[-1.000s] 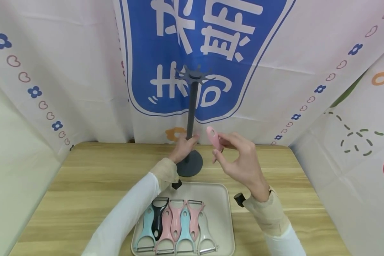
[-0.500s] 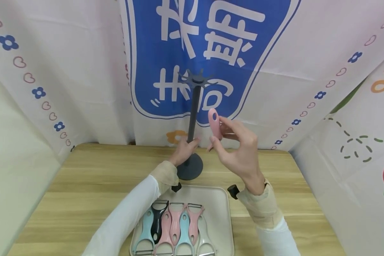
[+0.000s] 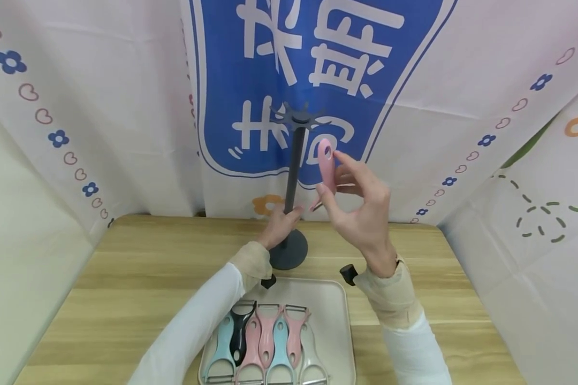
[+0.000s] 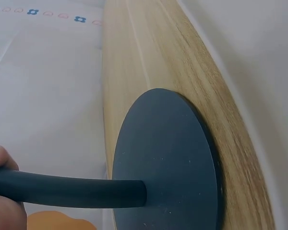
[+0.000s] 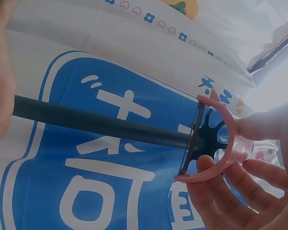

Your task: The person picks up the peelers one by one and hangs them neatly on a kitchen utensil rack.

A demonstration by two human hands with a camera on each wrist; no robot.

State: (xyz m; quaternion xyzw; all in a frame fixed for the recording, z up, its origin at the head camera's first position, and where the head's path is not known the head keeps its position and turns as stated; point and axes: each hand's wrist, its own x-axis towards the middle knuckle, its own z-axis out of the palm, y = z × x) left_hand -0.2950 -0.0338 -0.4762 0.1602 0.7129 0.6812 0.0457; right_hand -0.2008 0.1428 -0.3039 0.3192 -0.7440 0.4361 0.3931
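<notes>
A dark stand rises from a round base on the table, topped by a ring of hooks. Low on its pole, my left hand grips with fingers wrapped round it. My right hand pinches a pink peeler right of the pole, a little below the hooks. Its handle, with a hole at the end, points up; the blade end hangs down toward the pole. In the right wrist view thumb and fingers hold it near the forked head. The peeler is apart from the hooks.
A beige tray on the wooden table holds several peelers in pink, blue, black and white, side by side. A printed cloth hangs close behind the stand. My left forearm crosses the tray's left side.
My right hand has raised the pink peeler toward the hooks, and its handle has turned more upright. The left hand stays on the pole.
</notes>
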